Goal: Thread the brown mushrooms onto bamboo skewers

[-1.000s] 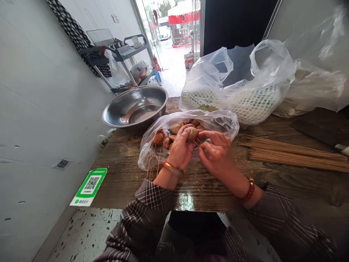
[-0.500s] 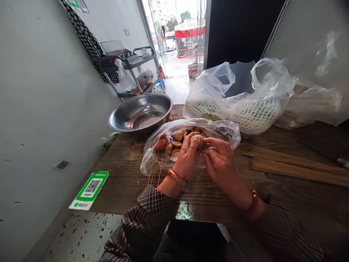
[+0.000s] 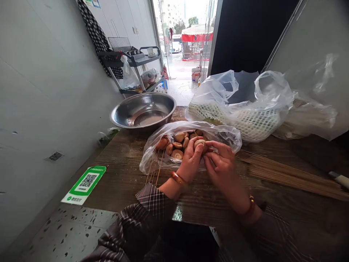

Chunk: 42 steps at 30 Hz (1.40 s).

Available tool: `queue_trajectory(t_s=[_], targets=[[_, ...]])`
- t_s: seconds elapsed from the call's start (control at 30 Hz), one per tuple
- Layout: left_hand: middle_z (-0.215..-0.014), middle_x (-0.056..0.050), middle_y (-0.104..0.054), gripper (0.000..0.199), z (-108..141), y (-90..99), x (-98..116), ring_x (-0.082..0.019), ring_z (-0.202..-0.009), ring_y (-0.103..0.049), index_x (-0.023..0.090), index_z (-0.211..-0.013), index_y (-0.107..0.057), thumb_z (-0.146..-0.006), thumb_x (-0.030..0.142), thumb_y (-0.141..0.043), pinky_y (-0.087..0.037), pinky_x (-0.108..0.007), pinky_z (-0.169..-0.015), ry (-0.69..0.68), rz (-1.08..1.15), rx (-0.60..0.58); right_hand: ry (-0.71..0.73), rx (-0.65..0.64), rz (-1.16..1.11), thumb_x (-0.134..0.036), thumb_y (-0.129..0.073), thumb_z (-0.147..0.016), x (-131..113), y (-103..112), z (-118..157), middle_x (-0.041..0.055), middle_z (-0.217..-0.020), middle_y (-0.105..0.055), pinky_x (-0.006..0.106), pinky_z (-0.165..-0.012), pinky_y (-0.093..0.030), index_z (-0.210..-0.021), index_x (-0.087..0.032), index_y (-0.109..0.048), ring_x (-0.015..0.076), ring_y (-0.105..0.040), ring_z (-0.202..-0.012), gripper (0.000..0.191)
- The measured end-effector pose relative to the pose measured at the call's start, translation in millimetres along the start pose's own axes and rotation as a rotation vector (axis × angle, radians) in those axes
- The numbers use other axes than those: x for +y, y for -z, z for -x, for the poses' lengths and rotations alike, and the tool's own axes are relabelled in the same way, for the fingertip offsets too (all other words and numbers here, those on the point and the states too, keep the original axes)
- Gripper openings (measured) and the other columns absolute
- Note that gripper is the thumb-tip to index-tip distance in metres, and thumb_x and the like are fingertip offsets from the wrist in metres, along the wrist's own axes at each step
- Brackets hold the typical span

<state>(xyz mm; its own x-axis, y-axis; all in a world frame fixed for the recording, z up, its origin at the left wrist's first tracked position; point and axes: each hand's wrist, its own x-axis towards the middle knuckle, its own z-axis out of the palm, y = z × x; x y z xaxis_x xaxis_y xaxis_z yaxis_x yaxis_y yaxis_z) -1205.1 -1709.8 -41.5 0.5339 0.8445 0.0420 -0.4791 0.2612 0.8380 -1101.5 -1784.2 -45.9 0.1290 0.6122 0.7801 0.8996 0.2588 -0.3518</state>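
Observation:
My left hand [image 3: 192, 156] is closed around a brown shiitake mushroom [image 3: 200, 144], its thumb lying across the near side. My right hand [image 3: 221, 160] pinches close against the mushroom's right edge. What it grips looks like a thin skewer, mostly hidden by the fingers; a thin tip pokes out past the mushroom's far side. Both hands are over the near side of an open clear plastic bag [image 3: 152, 160] holding several loose mushrooms [image 3: 177, 154]. A few thin skewers [image 3: 160, 168] lean on the bag's left front, left of my left hand.
Behind the bag stands a steel basin [image 3: 116, 117]. White bags [image 3: 261, 120] with net-wrapped produce fill the back right. A bundle of bamboo skewers [image 3: 283, 174] lies right, near a pale handle [image 3: 342, 179]. A green QR card [image 3: 84, 185] rests at the table's left edge.
The view has shifted slightly, so the basin, bags and card sit differently in it. Both hands stay together at the same mushroom, with only small finger movement.

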Motion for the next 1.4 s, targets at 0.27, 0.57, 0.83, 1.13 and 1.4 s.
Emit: queue_trajectory(t_s=[0.27,0.57,0.83,1.13,1.4], targets=[[-0.091,-0.005,-0.072,0.022,-11,11.2,39,-0.015,-0.08,-0.071,0.017,-0.108,-0.057,-0.093,0.031,-0.064,-0.056,-0.031,-0.083,-0.108,0.14,0.112,0.101,-0.084,0.085,-0.024,-0.067,-0.096,-5,16,-1,0.0105,-0.121,-0.066,0.047,-0.091,-0.052,-0.114,-0.025,-0.07,0.0258,-0.061,-0.101,0.018],[-0.091,-0.004,-0.069,0.019,-10,9.7,38,-0.014,-0.083,-0.069,0.016,-0.107,-0.057,-0.094,0.027,-0.065,-0.055,-0.032,-0.087,-0.078,0.211,0.137,0.135,-0.173,0.227,-0.023,-0.067,-0.095,-10,12,4,0.0117,-0.11,-0.067,0.044,-0.082,-0.048,-0.107,-0.021,-0.069,0.027,-0.059,-0.092,0.012],[-0.092,-0.005,-0.071,0.026,-11,13.0,31,-0.013,-0.08,-0.07,0.016,-0.11,-0.054,-0.095,0.034,-0.064,-0.055,-0.03,-0.085,-0.099,0.115,0.08,0.014,-0.217,0.089,-0.019,-0.057,-0.099,-9,7,11,0.0082,-0.101,-0.065,0.029,-0.065,-0.049,-0.099,-0.02,-0.067,0.0177,-0.064,-0.077,0.009],[-0.092,-0.005,-0.071,0.038,-12,14.2,28,-0.014,-0.079,-0.069,0.015,-0.111,-0.056,-0.089,0.042,-0.072,-0.055,-0.03,-0.081,-0.143,0.095,0.076,0.084,-0.159,0.102,-0.018,-0.058,-0.1,-10,11,14,0.004,-0.085,-0.07,0.028,-0.067,-0.049,-0.103,-0.018,-0.069,0.0161,-0.065,-0.069,0.012],[-0.093,-0.006,-0.071,0.051,-10,13.8,22,-0.015,-0.079,-0.07,0.015,-0.114,-0.056,-0.085,0.054,-0.074,-0.057,-0.032,-0.08,-0.164,0.034,0.041,0.074,-0.208,-0.022,-0.02,-0.055,-0.102,-11,8,16,0.0079,-0.092,-0.079,0.029,-0.07,-0.057,-0.103,-0.015,-0.071,0.0193,-0.075,-0.076,0.017]])
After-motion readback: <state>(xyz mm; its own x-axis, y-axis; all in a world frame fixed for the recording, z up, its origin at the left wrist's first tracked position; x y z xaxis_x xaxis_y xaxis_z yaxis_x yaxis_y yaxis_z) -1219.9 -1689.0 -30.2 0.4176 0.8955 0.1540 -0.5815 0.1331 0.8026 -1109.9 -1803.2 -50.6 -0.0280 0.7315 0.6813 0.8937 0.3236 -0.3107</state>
